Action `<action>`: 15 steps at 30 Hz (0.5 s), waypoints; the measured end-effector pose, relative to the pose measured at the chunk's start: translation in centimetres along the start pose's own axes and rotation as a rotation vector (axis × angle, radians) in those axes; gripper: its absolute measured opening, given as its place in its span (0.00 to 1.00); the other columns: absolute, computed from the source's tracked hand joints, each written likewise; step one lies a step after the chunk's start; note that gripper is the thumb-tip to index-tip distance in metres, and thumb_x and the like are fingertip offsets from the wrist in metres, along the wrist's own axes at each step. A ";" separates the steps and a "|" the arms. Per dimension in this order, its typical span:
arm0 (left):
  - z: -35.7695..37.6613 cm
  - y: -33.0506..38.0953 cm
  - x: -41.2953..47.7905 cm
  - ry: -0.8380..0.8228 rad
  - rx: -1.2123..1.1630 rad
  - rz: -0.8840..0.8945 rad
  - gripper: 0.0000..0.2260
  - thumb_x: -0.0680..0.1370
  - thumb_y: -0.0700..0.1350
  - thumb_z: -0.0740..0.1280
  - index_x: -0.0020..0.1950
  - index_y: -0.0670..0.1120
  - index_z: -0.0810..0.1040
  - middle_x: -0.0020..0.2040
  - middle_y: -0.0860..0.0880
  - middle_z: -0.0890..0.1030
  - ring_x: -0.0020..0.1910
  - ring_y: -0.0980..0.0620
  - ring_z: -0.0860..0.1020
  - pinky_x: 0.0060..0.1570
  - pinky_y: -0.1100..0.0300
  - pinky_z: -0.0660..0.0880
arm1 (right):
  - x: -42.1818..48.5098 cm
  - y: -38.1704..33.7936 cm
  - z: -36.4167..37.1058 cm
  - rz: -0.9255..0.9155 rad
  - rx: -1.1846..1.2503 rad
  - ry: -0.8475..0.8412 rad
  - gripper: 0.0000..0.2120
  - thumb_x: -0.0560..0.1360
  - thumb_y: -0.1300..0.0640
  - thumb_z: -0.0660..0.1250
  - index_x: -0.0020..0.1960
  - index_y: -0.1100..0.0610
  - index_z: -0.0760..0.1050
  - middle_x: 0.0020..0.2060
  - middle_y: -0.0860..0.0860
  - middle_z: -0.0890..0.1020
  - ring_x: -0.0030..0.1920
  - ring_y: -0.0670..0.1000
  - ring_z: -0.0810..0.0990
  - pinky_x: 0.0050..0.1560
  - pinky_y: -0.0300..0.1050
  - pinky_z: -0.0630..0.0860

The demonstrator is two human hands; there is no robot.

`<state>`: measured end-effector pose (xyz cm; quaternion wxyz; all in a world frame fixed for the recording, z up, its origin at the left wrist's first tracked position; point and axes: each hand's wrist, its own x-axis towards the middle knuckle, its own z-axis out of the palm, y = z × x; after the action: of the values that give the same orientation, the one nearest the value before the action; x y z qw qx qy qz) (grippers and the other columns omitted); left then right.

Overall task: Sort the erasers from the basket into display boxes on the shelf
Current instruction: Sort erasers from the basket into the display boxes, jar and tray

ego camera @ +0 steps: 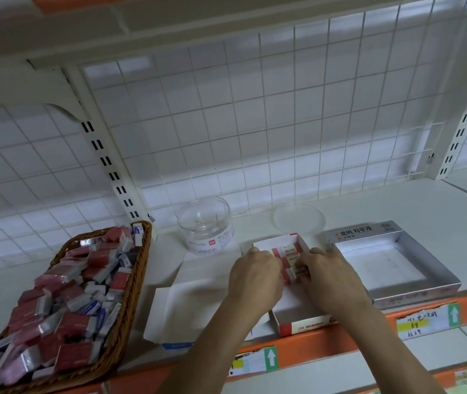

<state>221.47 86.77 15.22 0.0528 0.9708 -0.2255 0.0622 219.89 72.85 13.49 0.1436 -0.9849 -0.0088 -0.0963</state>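
Centre frame, inside the red-and-white display box (pixel 303 327): left hand (pixel 255 275) and right hand (pixel 327 277), fingers curled, pinch the stacked erasers (pixel 291 258); full wicker basket (pixel 139 280) lower left.

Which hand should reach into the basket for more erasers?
Probably left: the basket lies on the side of the left hand; the right hand is farther over, at the box, seemingly pinching an eraser.

We see a woven wicker basket (pixel 140 280) at eight o'clock, a clear glossy plastic jar (pixel 205 226), a shiny silver box (pixel 414 294) at four
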 end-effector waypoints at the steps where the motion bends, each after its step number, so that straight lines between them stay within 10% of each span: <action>1: -0.1 -0.1 -0.2 0.016 -0.022 0.004 0.10 0.78 0.42 0.59 0.50 0.45 0.80 0.48 0.46 0.79 0.52 0.47 0.74 0.44 0.57 0.70 | -0.2 -0.4 -0.3 0.005 -0.016 0.030 0.10 0.73 0.59 0.61 0.52 0.52 0.76 0.49 0.47 0.78 0.55 0.55 0.71 0.48 0.44 0.69; 6: -1.1 -1.5 -1.1 0.205 -0.094 -0.008 0.13 0.77 0.40 0.60 0.58 0.48 0.79 0.53 0.48 0.80 0.54 0.47 0.75 0.52 0.54 0.73 | 0.1 -2.6 -0.3 -0.088 0.096 0.201 0.13 0.54 0.68 0.74 0.36 0.56 0.79 0.34 0.51 0.82 0.36 0.59 0.78 0.32 0.46 0.75; 15: -4.2 -7.0 -5.5 0.218 0.014 -0.267 0.15 0.80 0.46 0.60 0.67 0.49 0.71 0.63 0.49 0.74 0.64 0.49 0.70 0.63 0.53 0.69 | 0.3 -11.8 0.5 -0.326 0.276 0.153 0.17 0.68 0.64 0.70 0.57 0.57 0.79 0.53 0.53 0.82 0.55 0.56 0.78 0.55 0.46 0.74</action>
<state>219.29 95.92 18.03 0.0781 0.9800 -0.0871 0.1609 219.71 84.29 16.42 0.2597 -0.9313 -0.1697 -0.1907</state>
